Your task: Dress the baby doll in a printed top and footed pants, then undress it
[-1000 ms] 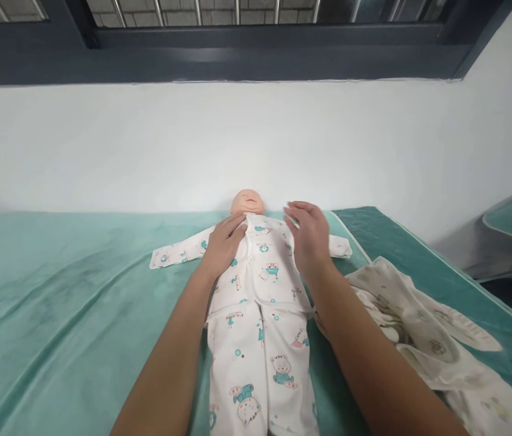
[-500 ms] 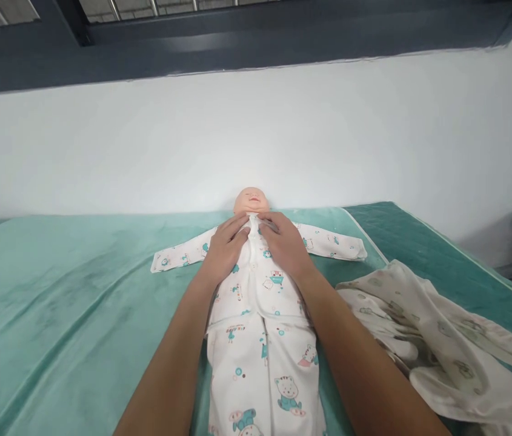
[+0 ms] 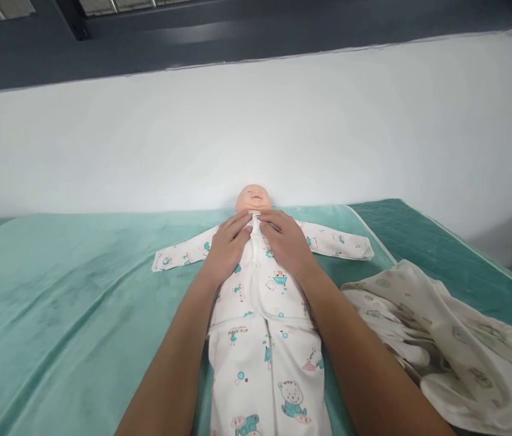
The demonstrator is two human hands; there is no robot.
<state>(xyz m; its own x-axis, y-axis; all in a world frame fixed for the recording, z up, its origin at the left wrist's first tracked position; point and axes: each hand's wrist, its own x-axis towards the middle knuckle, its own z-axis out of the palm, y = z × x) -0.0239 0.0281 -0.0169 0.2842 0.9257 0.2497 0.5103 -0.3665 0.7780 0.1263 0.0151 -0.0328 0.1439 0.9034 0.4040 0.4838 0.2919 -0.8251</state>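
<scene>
A baby doll [image 3: 252, 197] lies on its back, head toward the wall, its arms out to the sides. It wears a white printed shirt [image 3: 256, 284] with a button down the front, and matching trousers [image 3: 268, 375]. My left hand [image 3: 230, 243] rests on the chest just below the collar, fingers stretched and lying on the cloth. Opposite it, my right hand [image 3: 285, 240] lies on the other side of the front opening, fingers extended with the thumb side toward the middle. Both sets of fingertips touch the shirt near the neckline.
A crumpled pale printed cloth [image 3: 437, 345] lies to the right of my right forearm. Under the doll spreads a light green cover [image 3: 78, 315], with a darker green quilted cover [image 3: 437, 248] at the right. A white wall [image 3: 219, 133] stands directly behind the doll's head.
Both hands stay on the chest by the collar; the right fingers lie slightly flatter. The view has shifted a little, so the doll and cloth appear slightly farther right.
</scene>
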